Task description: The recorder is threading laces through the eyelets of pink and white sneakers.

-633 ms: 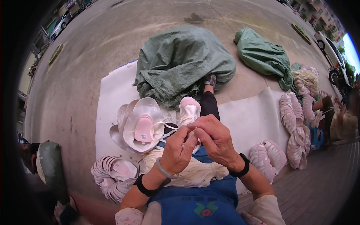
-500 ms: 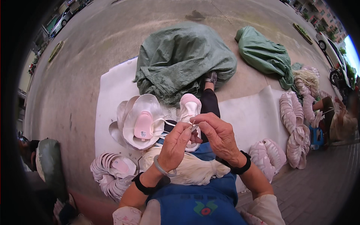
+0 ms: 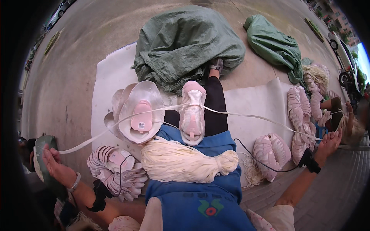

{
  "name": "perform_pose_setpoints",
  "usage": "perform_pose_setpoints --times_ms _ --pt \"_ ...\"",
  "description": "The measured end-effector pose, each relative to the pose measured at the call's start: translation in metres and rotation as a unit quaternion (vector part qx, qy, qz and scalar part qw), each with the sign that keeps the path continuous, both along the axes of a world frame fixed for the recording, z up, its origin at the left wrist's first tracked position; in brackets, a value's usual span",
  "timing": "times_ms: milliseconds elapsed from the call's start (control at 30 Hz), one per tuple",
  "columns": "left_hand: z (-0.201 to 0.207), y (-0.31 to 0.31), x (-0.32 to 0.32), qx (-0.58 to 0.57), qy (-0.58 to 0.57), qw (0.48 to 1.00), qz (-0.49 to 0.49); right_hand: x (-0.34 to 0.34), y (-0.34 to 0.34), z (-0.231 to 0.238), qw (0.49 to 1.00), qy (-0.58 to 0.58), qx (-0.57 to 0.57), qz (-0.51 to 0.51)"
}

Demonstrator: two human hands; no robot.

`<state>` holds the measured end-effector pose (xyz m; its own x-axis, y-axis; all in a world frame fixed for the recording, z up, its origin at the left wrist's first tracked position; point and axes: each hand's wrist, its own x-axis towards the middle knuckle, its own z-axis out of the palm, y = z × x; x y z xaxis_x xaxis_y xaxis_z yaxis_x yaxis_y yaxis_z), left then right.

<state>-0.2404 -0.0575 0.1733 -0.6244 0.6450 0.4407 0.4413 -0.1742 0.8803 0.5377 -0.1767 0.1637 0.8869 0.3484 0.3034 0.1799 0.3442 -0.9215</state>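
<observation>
A pink and white shoe upper [image 3: 192, 115] lies on my lap, toe end pointing away from me. One long cream shoelace [image 3: 231, 113] crosses it near the far end and stretches out to both sides; how it is threaded is too small to tell. At the far left, my left hand [image 3: 58, 167] is closed on one end of the lace. My right hand [image 3: 329, 144], far to the right, pinches the other end. A thick tied bundle of cream laces [image 3: 181, 159] rests across my blue apron [image 3: 216, 192], nearer me than the upper.
Nested pale uppers with a pink sole-shaped piece [image 3: 142, 115] stand left of my lap. Stacked uppers [image 3: 115, 173] lie at near left, more [image 3: 271, 156] at right. Green sacks [image 3: 189, 46] lie ahead on white sheeting [image 3: 250, 98] and pavement. Another person sits at far right.
My hands were together above the upper, fingers on the lace. They have swung wide apart to left and right, drawing the lace out nearly straight between them.
</observation>
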Motion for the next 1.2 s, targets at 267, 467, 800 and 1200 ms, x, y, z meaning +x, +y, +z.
perform_pose_setpoints --times_ms 267,467,800,1200 --pt "-0.051 0.041 0.14 -0.084 -0.191 0.916 -0.342 -0.148 0.099 -0.102 0.883 -0.239 -0.34 0.22" --pt "-0.136 0.074 0.241 -0.251 0.046 0.824 -0.506 -0.279 0.163 -0.148 0.748 -0.379 -0.35 0.416" --pt "-0.211 0.1 0.276 -0.231 0.233 0.782 -0.53 -0.294 0.174 -0.181 0.662 -0.512 -0.375 0.398" --pt "-0.214 0.12 0.267 -0.141 0.454 0.688 -0.549 -0.283 0.175 -0.186 0.669 -0.595 -0.29 0.339"
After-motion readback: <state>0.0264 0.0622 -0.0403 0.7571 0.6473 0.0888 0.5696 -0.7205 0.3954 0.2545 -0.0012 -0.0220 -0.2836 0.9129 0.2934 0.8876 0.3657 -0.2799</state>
